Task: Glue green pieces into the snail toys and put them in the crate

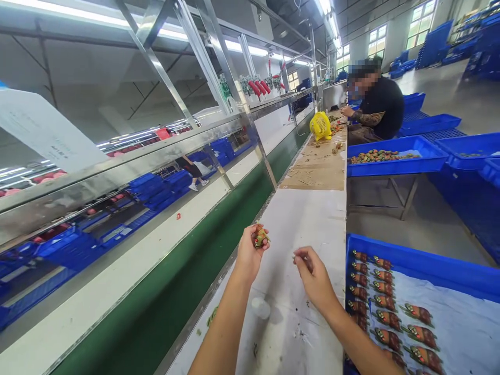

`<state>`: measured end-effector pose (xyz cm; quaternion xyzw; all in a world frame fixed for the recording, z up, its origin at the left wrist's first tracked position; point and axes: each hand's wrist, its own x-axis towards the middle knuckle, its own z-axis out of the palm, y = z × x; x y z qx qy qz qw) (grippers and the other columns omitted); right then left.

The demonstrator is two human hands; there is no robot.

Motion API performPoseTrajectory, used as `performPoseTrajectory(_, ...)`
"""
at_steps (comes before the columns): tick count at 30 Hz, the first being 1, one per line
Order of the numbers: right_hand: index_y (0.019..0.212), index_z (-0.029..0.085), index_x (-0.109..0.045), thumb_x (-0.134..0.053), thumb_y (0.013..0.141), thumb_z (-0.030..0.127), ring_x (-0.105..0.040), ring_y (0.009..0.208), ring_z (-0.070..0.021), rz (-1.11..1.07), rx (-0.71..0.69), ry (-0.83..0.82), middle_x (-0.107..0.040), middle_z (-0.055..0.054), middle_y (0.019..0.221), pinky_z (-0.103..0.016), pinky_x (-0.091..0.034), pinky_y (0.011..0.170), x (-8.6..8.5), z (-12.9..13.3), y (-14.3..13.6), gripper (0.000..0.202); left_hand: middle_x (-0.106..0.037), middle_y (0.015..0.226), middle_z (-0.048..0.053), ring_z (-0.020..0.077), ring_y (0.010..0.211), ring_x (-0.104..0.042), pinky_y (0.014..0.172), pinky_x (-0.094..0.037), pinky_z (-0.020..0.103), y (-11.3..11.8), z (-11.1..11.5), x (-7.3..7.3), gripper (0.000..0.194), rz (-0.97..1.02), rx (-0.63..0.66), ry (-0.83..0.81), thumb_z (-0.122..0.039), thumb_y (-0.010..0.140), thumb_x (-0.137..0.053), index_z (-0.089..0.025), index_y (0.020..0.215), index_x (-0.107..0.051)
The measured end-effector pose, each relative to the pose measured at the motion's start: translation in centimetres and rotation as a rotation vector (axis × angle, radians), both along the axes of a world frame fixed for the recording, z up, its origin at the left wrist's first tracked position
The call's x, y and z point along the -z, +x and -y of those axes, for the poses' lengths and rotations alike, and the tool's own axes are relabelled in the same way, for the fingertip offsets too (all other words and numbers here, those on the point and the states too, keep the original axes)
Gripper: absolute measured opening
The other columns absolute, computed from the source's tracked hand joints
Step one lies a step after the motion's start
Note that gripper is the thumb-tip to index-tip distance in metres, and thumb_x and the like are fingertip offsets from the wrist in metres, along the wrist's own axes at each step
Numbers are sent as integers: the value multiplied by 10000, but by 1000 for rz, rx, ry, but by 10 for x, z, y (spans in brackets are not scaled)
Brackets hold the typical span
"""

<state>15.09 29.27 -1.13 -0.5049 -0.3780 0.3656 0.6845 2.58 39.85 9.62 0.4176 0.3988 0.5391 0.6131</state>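
Note:
A small painted figurine [261, 238], orange, green and brown, is in my left hand [250, 252], the fingers wrapped round it above the white work surface [308, 213]. To its right, my right hand [313, 273] is closed in a pinch, with a tiny pale bit at the fingertips that is too small to name. The two hands are apart. Below them on the surface sits a round, whitish translucent object [260, 308], and dark specks lie near my right forearm.
Right of the surface, a blue tray [422, 253] holds rows of similar figurines. Farther along are a yellow fan [320, 126], another blue tray [394, 167] of small pieces and a seated person [380, 107]. A green conveyor strip [167, 291] runs along the left.

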Motion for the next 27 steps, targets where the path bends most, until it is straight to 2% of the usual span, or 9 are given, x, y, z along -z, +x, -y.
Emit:
performPoseTrajectory(2,1353,219,-767,-574,1067,521,-667,858,-235,73,-59,33,-740,-64,1035,-351,-540,814,-30,-16,5,458,-778,1115,52,180,841,-752,728,-674,324,-3,-1,-4,264,-60,4,28,-390,1134,-803,-160,1255,-756)
performPoseTrajectory(5,1639,297,-700,-564,1037,259,-635,751,-194,194,-172,37,-777,-13,1025,-330,-527,791,-72,-36,3,618,-766,1090,39,172,827,-735,721,-660,311,-5,-2,-12,217,-127,-25,120,-348,1127,-812,-160,1217,-753)
performPoseTrajectory(7,1670,355,-694,-566,1024,166,-702,854,-209,265,-210,22,-826,-22,1150,-346,-544,867,-93,-43,-2,686,-763,1093,38,179,854,-739,742,-664,319,-6,-2,-16,193,-163,-54,174,-323,1119,-819,-160,1198,-753)
performPoseTrajectory(9,1657,361,-714,-552,1046,138,-758,1065,-258,314,-214,1,-835,-55,1320,-384,-558,967,-107,-46,-7,670,-766,1108,42,194,898,-754,779,-676,341,-7,-2,-17,186,-193,-84,209,-314,1114,-822,-161,1192,-754)
performPoseTrajectory(11,1644,337,-727,-526,1077,136,-758,1224,-302,342,-208,-18,-820,-82,1420,-422,-563,1036,-114,-46,-12,634,-771,1131,50,211,942,-768,823,-688,371,-8,-2,-15,193,-214,-116,230,-318,1113,-822,-162,1206,-755)
performPoseTrajectory(13,1637,330,-730,-509,1088,125,-757,1278,-313,355,-214,-32,-816,-84,1454,-435,-570,1055,-115,-45,-14,626,-776,1174,62,230,997,-778,876,-697,405,-9,-1,-13,205,-227,-149,246,-324,1113,-821,-165,1224,-756)
performPoseTrajectory(18,1640,337,-714,-498,1077,90,-784,1235,-283,359,-236,-49,-828,-46,1461,-413,-587,1036,-115,-44,-14,652,-774,1306,93,288,1192,-772,1016,-684,489,-11,-1,-7,234,-262,-198,280,-315,1093,-838,-171,1258,-755)
performPoseTrajectory(23,1590,298,-742,-498,1075,84,-789,1232,-277,342,-240,-25,-841,-42,1441,-410,-588,1043,-117,-47,-10,608,-767,1314,95,313,1256,-760,1085,-660,538,-12,1,-9,283,-322,-211,302,-305,1060,-859,-176,1277,-730)
performPoseTrajectory(27,1568,297,-757,-510,1076,91,-806,1202,-282,341,-228,-16,-857,-45,1413,-412,-603,1017,-119,-49,-11,588,-752,1293,90,317,1283,-745,1110,-644,531,-12,5,-15,446,-360,-225,304,-397,940,-946,-215,1250,-683)
